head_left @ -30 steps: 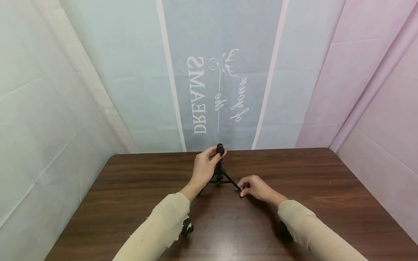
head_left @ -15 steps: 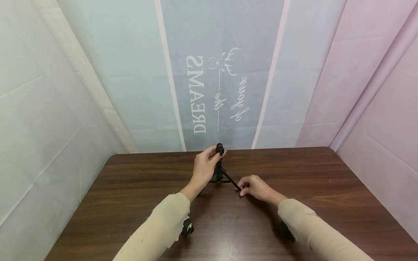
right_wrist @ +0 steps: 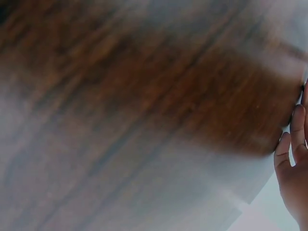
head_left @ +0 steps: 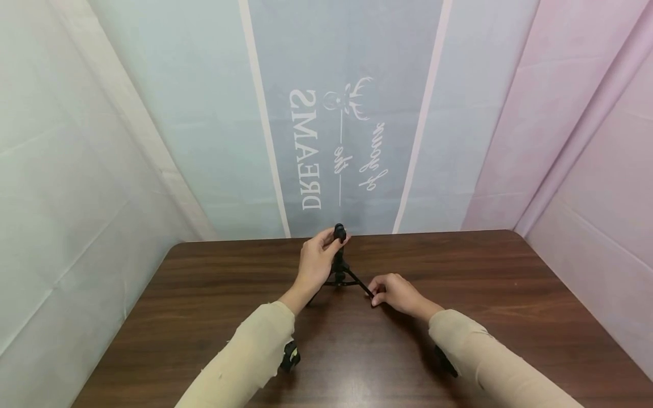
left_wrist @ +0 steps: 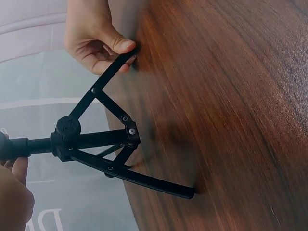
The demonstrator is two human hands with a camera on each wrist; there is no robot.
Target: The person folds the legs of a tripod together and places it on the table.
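Note:
A small black tripod (head_left: 339, 276) stands on the table with its legs spread. My left hand (head_left: 315, 265) grips its upper column, just below the rounded top. With thumb and fingers, my right hand (head_left: 399, 293) pinches the lower end of the near right leg. In the left wrist view, the tripod's centre post (left_wrist: 98, 140), hinged braces and legs show plainly, and the right hand (left_wrist: 94, 36) holds a leg's tip. Only part of the left hand (left_wrist: 14, 197) shows there. At the right wrist view's edge, a hand (right_wrist: 294, 178) is partly visible; the tripod is barely seen.
The dark wood-grain table (head_left: 510, 317) runs back to a printed fabric backdrop (head_left: 464, 113) with mirrored lettering. Pale fabric walls (head_left: 92, 187) flank it on both sides. A black device (head_left: 290, 356) sits under the left sleeve.
Both hands and the tripod have shifted very slightly to the left in the head view. The left hand's hold on the column and the right hand's pinch on the leg are unchanged.

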